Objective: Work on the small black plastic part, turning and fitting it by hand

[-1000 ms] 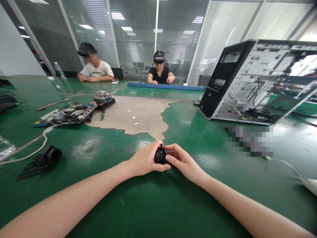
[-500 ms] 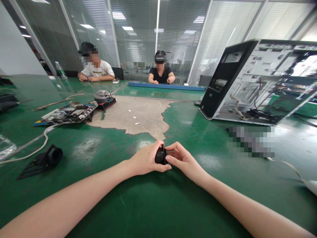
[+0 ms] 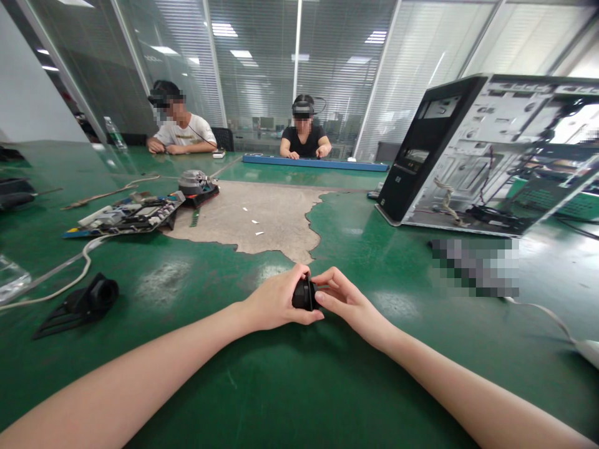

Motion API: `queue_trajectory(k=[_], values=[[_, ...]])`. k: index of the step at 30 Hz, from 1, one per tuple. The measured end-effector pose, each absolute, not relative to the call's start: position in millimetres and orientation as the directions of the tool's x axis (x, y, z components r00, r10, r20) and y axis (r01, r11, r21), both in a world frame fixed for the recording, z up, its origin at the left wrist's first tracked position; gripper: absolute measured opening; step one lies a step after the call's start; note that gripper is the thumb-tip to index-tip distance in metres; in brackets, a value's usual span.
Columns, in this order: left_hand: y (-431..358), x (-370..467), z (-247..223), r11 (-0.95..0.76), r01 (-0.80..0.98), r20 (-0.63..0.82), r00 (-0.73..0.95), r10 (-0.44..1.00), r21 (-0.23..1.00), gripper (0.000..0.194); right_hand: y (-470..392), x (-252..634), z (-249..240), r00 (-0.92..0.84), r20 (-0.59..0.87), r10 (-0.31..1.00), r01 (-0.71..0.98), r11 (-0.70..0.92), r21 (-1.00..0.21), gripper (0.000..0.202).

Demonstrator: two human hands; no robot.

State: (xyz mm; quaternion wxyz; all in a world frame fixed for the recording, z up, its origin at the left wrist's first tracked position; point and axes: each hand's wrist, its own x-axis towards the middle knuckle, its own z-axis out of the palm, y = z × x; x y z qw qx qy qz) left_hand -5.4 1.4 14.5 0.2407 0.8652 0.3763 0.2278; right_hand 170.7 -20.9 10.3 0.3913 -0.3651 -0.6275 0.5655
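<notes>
A small black round part (image 3: 303,294) with a flat rim on its right side is held up in front of me, just above the green table. My left hand (image 3: 279,300) is closed round its left side, thumb below and fingers above. From the right, the thumb and fingertips of my right hand (image 3: 344,299) pinch the rimmed face. What exactly those fingertips hold there is partly hidden. A black plastic piece with a round collar (image 3: 91,300) lies on the table to the left of my left hand.
An open computer case (image 3: 449,156) stands at the right. A circuit board (image 3: 135,212) and a metal-topped cooler (image 3: 197,187) lie back left, with a pale cable (image 3: 87,255) nearby. Two people (image 3: 180,128) sit across the green table (image 3: 262,399), beyond a bare worn patch (image 3: 276,212).
My right fingertips have shifted slightly at the rim of the black part. My left hand stays in place around it.
</notes>
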Motion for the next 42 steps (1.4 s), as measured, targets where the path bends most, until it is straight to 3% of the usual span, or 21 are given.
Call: queue_trajectory(k=[9, 16, 21, 28, 35, 42], values=[[2, -5, 14, -0.603, 0.548, 0.213, 0.613, 0.761, 0.58, 0.055, -18, 169, 5, -0.406, 0.079, 0.91, 0.064, 0.115, -0.991, 0.028], [2, -5, 14, -0.596, 0.54, 0.215, 0.607, 0.765, 0.595, 0.054, -23, 169, 12, -0.446, 0.093, 0.89, -0.045, 0.082, -0.996, 0.031], [2, -4, 14, -0.619, 0.555, 0.215, 0.623, 0.752, 0.555, 0.055, -23, 168, 11, -0.382, 0.076, 0.921, 0.01, 0.086, -0.996, 0.021], [1, -4, 15, -0.617, 0.551, 0.217, 0.622, 0.752, 0.562, 0.053, -19, 167, 9, -0.384, 0.049, 0.922, 0.112, 0.099, -0.989, 0.025], [0, -4, 14, -0.624, 0.556, 0.218, 0.626, 0.749, 0.549, 0.053, -20, 173, 14, -0.494, 0.085, 0.865, 0.004, 0.1, -0.995, 0.031], [1, -3, 13, -0.645, 0.573, 0.226, 0.633, 0.74, 0.506, 0.054, -19, 170, 12, -0.406, 0.057, 0.912, 0.002, 0.064, -0.998, 0.021]])
